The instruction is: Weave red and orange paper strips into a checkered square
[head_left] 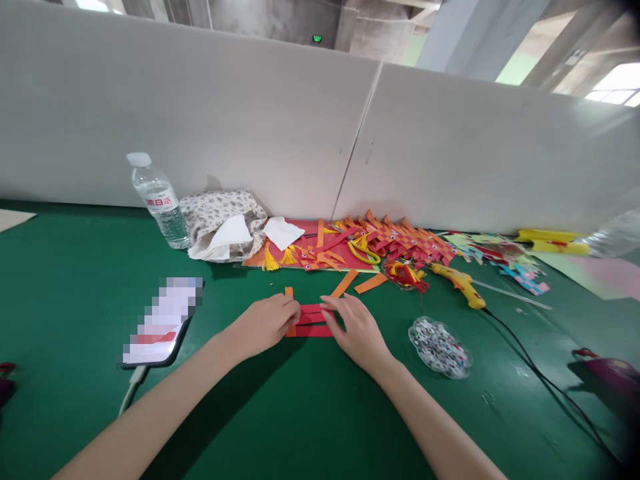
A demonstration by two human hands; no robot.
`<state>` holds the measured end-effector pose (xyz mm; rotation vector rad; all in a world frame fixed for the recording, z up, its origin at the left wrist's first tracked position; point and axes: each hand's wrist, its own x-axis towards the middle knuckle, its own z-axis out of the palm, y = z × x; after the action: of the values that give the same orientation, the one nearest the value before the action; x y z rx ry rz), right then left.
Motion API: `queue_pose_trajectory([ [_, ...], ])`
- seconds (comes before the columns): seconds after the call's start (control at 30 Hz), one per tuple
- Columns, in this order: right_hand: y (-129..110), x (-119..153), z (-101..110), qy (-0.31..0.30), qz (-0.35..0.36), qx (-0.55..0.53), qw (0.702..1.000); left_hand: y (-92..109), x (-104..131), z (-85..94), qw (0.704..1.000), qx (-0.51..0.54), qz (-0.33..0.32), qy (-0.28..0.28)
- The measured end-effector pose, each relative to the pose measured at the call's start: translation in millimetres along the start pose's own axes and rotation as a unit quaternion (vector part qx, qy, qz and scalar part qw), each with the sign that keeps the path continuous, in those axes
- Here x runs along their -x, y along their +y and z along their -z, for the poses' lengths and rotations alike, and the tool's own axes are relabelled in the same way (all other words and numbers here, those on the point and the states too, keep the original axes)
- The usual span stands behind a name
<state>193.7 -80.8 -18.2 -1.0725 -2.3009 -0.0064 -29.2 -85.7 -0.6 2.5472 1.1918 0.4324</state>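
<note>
Several red paper strips (313,331) lie side by side on the green table in front of me. At their left ends an orange paper strip (289,292) crosses them. My left hand (270,321) is closed at this crossing, its fingertips pressed on the strips and partly hiding the orange one. Over the right ends of the red strips, my right hand (359,333) has its curved thumb and index finger on the paper. Two loose orange strips (371,283) rest just beyond my right hand, one partly behind its fingers.
A phone (165,323) on a cable lies left. Behind stand a water bottle (159,200) and a patterned pouch (225,220) with tissues. Woven paper fish (400,240) line the partition (200,113). To the right are a yellow glue gun (460,283) and a dish of googly eyes (440,348).
</note>
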Motion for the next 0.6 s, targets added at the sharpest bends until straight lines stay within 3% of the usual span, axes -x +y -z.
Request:
queue_pose_trajectory([
  [0.17,-5.2,-0.9,2.3,-0.053,0.016,-0.002,0.998,-0.9,0.4,-4.6,0.997,0.065,0.034,-0.018],
  [0.4,-5.4,0.5,14.0,-0.134,-0.073,0.007,0.988,-3.0,-1.1,-4.0,0.993,0.100,0.052,-0.022],
  [0.6,-6.0,-1.2,11.5,-0.161,-0.127,-0.043,0.978,-3.9,0.6,3.7,0.989,0.127,0.049,-0.052],
])
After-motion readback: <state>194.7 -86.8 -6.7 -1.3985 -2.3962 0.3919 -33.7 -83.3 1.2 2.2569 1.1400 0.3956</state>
